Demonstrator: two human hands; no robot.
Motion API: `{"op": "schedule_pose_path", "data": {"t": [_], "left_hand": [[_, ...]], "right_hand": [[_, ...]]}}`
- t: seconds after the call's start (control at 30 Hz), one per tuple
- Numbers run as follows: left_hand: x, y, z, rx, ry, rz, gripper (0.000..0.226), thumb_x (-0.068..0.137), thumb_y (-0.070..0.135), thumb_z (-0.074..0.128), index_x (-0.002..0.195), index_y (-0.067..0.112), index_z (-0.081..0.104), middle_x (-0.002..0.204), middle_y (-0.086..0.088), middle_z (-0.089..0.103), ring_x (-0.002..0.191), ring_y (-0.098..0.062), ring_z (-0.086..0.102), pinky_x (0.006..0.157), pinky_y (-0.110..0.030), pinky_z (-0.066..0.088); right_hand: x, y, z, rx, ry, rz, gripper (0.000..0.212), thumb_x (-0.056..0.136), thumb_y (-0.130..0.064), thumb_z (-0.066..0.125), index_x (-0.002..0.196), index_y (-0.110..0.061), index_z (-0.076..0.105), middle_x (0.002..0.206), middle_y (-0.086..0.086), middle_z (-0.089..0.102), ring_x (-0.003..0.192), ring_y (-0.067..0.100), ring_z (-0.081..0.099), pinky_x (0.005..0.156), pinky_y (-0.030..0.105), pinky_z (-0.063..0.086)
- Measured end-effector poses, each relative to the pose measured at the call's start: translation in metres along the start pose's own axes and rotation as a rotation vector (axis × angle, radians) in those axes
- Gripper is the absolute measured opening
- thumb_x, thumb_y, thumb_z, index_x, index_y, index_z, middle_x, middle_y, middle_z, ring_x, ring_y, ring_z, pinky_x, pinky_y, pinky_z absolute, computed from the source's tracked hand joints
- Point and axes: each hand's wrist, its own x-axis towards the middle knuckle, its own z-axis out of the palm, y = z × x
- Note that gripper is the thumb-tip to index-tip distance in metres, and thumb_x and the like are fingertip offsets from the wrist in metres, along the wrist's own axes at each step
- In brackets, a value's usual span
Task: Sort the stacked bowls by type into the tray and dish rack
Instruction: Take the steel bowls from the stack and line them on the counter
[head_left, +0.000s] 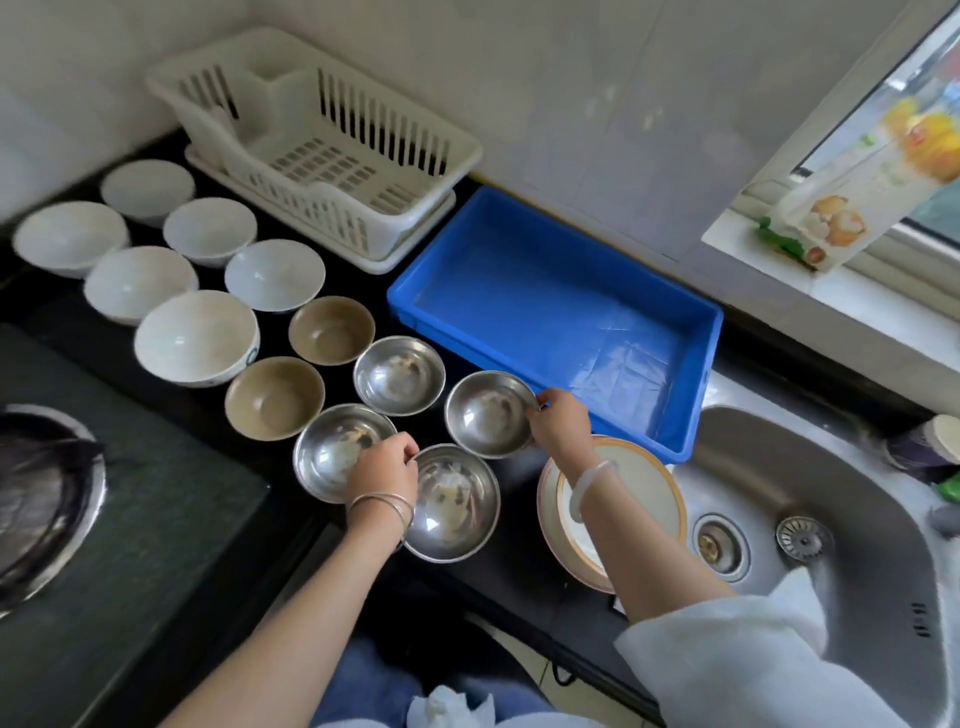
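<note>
steel bowls (399, 375) sit on the dark bench (363, 280) beside the empty blue tray (691, 332), right hand (558, 423) fingers clamped on one bowl's rim (491, 414), left hand (384, 467) fingers pinching another (332, 449); a thin rim grip could slip, clattering into neighbours.

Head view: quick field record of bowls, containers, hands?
steel bowls: four on the counter, e.g.
brown bowls: two, e.g.
white bowls: six, e.g.
blue tray: no bowls inside
dish rack: no bowls inside
left hand: fingers on rim of near-left steel bowl
right hand: gripping rim of right steel bowl
</note>
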Motion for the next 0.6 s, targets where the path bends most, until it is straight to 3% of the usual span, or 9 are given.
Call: {"op": "schedule_pose_path", "data": {"t": [0.13,0.23,0.33,0.6], "left_hand": [[0.005,0.002,0.005,0.065,0.005,0.034,0.013,0.088,0.01,0.05,0.089,0.015,0.062,0.086,-0.009,0.069,0.085,-0.029,0.059,0.071,-0.037,0.051],[0.009,0.001,0.008,0.08,0.007,0.042,0.015,0.089,0.009,0.049,0.092,0.014,0.063,0.088,-0.009,0.07,0.086,-0.028,0.06,0.068,-0.037,0.051],[0.012,0.0,0.011,0.085,0.008,0.06,0.015,0.089,0.01,0.05,0.093,0.016,0.063,0.089,-0.008,0.07,0.088,-0.028,0.06,0.064,-0.033,0.046],[0.019,-0.001,0.013,0.049,-0.002,0.093,0.022,0.088,0.006,0.049,0.1,0.016,0.064,0.095,-0.005,0.071,0.089,-0.025,0.063,0.074,-0.035,0.052]], "right_hand": [[0.005,0.001,0.005,-0.013,-0.026,0.044,0.014,0.077,-0.003,0.049,0.084,0.0,0.06,0.085,0.018,0.064,0.081,0.035,0.059,0.065,0.031,0.041],[0.008,0.0,0.009,0.023,-0.044,0.073,0.008,0.076,-0.002,0.047,0.075,-0.006,0.054,0.081,0.016,0.061,0.08,0.035,0.062,0.069,0.033,0.051],[0.014,0.001,0.012,0.07,-0.056,0.099,0.01,0.078,-0.002,0.047,0.078,-0.005,0.056,0.091,0.019,0.064,0.085,0.038,0.065,0.08,0.048,0.057],[0.018,0.003,0.018,0.186,-0.082,0.193,0.012,0.082,-0.002,0.048,0.086,-0.004,0.059,0.095,0.017,0.062,0.093,0.036,0.063,0.083,0.05,0.056]]}}
